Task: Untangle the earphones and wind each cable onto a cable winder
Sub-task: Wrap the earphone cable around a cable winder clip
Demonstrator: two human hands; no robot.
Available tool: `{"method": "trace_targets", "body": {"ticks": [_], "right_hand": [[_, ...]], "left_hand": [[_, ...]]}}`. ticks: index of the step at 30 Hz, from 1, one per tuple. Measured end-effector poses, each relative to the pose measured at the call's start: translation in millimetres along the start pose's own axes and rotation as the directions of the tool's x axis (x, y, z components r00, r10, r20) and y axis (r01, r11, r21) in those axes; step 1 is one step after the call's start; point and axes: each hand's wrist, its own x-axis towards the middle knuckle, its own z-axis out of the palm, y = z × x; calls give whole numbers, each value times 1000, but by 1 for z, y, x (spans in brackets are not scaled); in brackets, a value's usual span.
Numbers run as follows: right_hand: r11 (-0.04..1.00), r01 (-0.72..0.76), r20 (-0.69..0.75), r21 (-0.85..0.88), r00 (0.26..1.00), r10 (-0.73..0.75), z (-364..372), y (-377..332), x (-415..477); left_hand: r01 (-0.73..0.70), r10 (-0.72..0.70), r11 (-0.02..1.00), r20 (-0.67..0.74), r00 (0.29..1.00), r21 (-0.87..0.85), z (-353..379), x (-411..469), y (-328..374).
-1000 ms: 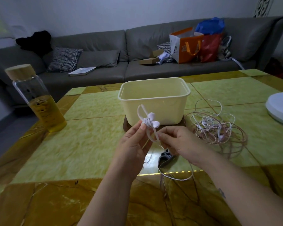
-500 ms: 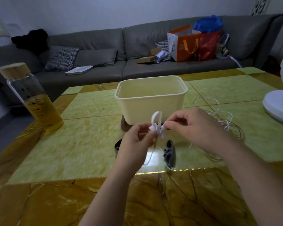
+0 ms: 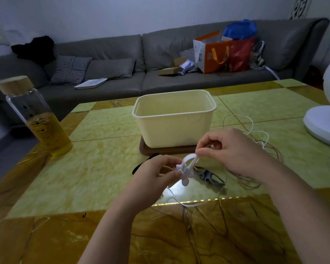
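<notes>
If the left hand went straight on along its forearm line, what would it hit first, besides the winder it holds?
Probably the front wall of the cream container, on its brown board, beyond the left hand and white winder. The gap is hard to judge.

I see a home living room. A long gray sofa point(image 3: 122, 60) with pillows point(image 3: 70, 70) and shopping bags point(image 3: 213, 52) sits behind a shiny yellow-green tabletop point(image 3: 95, 168), with a white fan point(image 3: 326, 119) on it.

Nothing legible is showing; the white-and-orange shopping bag point(image 3: 212, 54) is carrying print (too small and blurred to read).
</notes>
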Motion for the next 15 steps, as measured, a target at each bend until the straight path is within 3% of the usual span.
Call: {"method": "trace_targets", "body": {"ticks": [3,7,11,13,15], "right_hand": [[992,-6,-24,124,1000,9,2,2,1],[922,-29,-90,386,994,69,6,8,5],[856,-33,-98,516,991,96,15,7,8],[821,-49,-66,568,992,104,19,7,9],[805,-73,-31,589,993,112,29,7,9]], "left_hand": [[-7,7,1000,34,999,3,-4,-2,0],[-16,37,971,84,996,-239,-8,-5,7],[-29,89,919,134,987,-392,-9,-5,7],[-25,111,851,132,985,-525,-7,-4,4],[7,102,688,107,989,-725,-4,-2,6]]}}
